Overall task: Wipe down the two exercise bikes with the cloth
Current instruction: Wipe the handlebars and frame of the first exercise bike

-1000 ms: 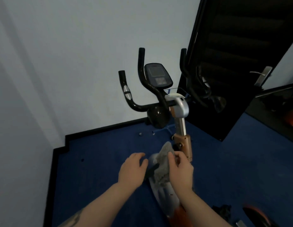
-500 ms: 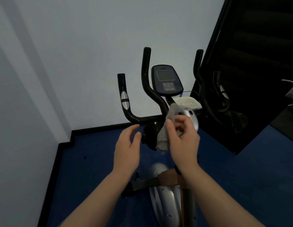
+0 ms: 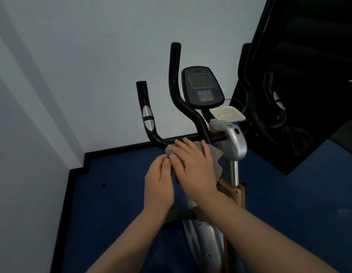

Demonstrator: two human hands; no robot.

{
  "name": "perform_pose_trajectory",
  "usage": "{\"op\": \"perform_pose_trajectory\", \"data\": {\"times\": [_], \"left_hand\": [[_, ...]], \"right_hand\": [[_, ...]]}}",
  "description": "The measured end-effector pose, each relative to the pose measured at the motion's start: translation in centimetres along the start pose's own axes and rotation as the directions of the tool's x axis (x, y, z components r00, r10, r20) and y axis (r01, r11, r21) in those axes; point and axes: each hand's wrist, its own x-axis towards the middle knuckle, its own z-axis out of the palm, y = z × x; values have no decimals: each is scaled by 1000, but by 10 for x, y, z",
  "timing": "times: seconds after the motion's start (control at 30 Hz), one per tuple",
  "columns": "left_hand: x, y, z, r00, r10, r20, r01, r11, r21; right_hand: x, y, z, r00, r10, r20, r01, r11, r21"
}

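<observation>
An exercise bike [image 3: 233, 142] stands in front of me, with black handlebars [image 3: 149, 123], a dark console [image 3: 201, 86], a silver stem head and a silver and orange body below. A grey cloth [image 3: 215, 154] is bunched just under the handlebar crossbar, left of the stem. My right hand [image 3: 193, 166] lies flat over the cloth, fingers spread toward the bar. My left hand [image 3: 159, 182] is at the cloth's lower left edge, fingertips pinching it. Only one bike is in view.
A pale wall rises behind the bike and along the left, with black skirting [image 3: 120, 149] at the blue floor [image 3: 116, 203]. A dark glossy panel [image 3: 309, 75] on the right reflects the handlebars. A white tray [image 3: 227, 114] sits behind the stem.
Both hands rose from low by the bike's frame to the handlebar crossbar, carrying the cloth. My right hand flattened over the cloth and my left hand came in to touch it.
</observation>
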Motion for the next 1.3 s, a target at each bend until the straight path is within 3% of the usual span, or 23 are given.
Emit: {"op": "perform_pose_trajectory", "data": {"times": [0.23, 0.47, 0.77, 0.9, 1.03, 1.1, 1.17, 1.23, 1.3], "left_hand": [[-3, -1, 9, 1000, 11, 2, -10, 993, -120], [-6, -8, 8, 998, 20, 60, -9, 984, -180], [-9, -11, 4, 992, 32, 120, -15, 990, -138], [-10, -7, 3, 992, 36, 119, -21, 992, -127], [-8, -4, 1, 991, 17, 134, -3, 994, -110], [-6, -3, 0, 991, 0, 130, 12, 996, -90], [-4, -3, -1, 992, -6, 124, 15, 997, -72], [-3, -1, -1, 993, -6, 117, 13, 998, -58], [-3, 1, 0, 995, -7, 104, 12, 999, -49]], "right_hand": [[-9, 14, 2, 992, -126, 29, 129, 984, -119], [-23, 20, 13, 992, -120, -29, 114, 982, -152], [-54, 25, 19, 952, -223, -211, 177, 960, -215], [-65, 35, 8, 938, -315, -146, 274, 930, -245], [-60, 49, -27, 889, -457, 34, 445, 843, -301], [-57, 47, -48, 932, -347, 105, 362, 908, -210], [-53, 40, -67, 994, -58, 88, 61, 998, -28], [-44, 40, -82, 976, 219, 7, -215, 951, 223], [-28, 47, -95, 927, 362, -100, -306, 881, 360]]}}
